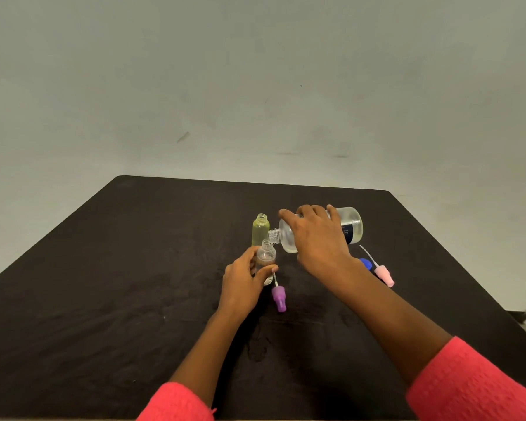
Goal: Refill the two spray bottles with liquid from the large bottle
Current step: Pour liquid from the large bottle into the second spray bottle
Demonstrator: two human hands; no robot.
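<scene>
Roughly halfway, I reckon: the yellow-green small plastic bottle [260, 230] behind looks full. Right hand [318, 238] wraps its fingers [286, 214] round the big frosted clear bottle [351, 224], tipped over the small clear spray bottle [266, 256], which the left hand [243, 284] grips upright on the dark desk [134, 268]. Purple sprayer top [279, 299] and pink sprayer top [384, 275] need refitting.
</scene>
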